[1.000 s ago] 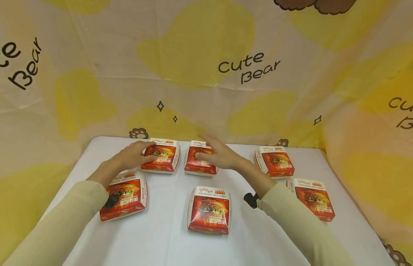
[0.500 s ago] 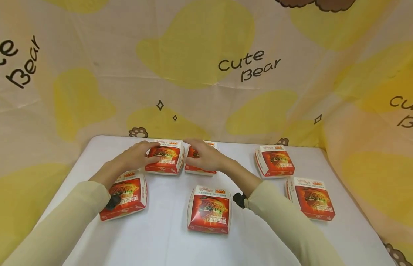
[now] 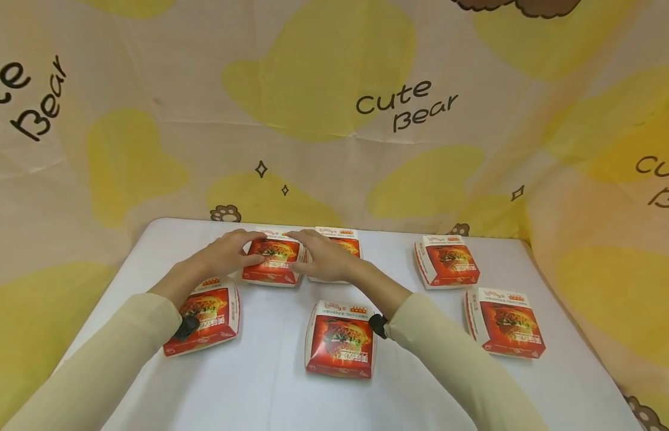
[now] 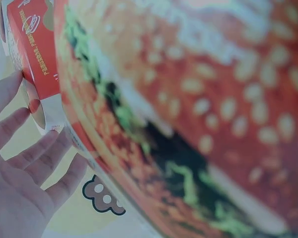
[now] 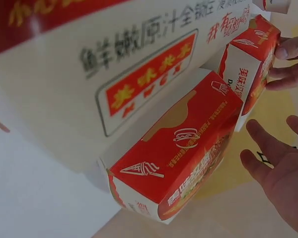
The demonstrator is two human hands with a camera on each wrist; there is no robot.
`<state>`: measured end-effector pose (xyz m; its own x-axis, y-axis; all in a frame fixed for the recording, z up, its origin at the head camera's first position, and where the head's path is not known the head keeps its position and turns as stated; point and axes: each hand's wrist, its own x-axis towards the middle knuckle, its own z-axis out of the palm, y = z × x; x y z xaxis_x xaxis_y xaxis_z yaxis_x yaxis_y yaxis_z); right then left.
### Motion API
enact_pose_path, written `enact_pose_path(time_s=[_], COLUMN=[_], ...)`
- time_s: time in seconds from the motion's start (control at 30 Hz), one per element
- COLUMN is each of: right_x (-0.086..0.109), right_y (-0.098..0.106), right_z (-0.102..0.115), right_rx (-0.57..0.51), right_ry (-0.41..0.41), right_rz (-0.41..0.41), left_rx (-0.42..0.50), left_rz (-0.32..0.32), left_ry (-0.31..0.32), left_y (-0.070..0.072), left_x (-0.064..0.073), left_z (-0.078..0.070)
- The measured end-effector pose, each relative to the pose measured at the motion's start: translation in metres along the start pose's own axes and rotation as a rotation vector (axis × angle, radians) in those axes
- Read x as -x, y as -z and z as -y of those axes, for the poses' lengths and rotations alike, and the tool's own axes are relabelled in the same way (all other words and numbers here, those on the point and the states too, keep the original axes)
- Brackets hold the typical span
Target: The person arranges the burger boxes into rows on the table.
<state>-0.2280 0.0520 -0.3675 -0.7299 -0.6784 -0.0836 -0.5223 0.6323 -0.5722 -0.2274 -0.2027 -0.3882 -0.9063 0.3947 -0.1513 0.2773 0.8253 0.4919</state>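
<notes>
My left hand (image 3: 223,254) is at the left side of the back-left burger box (image 3: 275,263), a red and white carton with a burger picture. Its fingers are spread, and fingertips touch the carton (image 4: 44,79) in the left wrist view. My right hand (image 3: 326,257) reaches over the back-middle burger box (image 3: 347,244), partly hiding it. Its fingertips are near the back-left carton's right side; contact cannot be told. In the right wrist view the right hand (image 5: 283,173) has loosely spread fingers, beside the back-middle carton (image 5: 188,144). The two back cartons sit close together.
Other burger boxes stand on the white table (image 3: 259,371): one front left (image 3: 212,320) under my left wrist, one front middle (image 3: 339,344), and two at the right (image 3: 453,263). A patterned cloth (image 3: 323,90) hangs behind the table.
The back-left box has slid right along with my left hand, closing the gap to the back-middle box. My right hand has moved left across the back-middle box.
</notes>
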Motion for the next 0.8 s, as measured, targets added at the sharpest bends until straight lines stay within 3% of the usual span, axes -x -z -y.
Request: enact_pose_path(time_s=[0.43, 0.8], right_x=[-0.006, -0.010], right_y=[-0.012, -0.015], right_z=[-0.001, -0.004], right_rx=[0.089, 0.219], right_ry=[-0.084, -0.066], right_rz=[0.014, 0.043], left_rx=[0.103, 0.130], left_rz=[-0.008, 0.005], left_ry=[-0.064, -0.036], left_y=[-0.001, -0.001], left_x=[0.000, 0.001], left_z=[0.001, 0.001])
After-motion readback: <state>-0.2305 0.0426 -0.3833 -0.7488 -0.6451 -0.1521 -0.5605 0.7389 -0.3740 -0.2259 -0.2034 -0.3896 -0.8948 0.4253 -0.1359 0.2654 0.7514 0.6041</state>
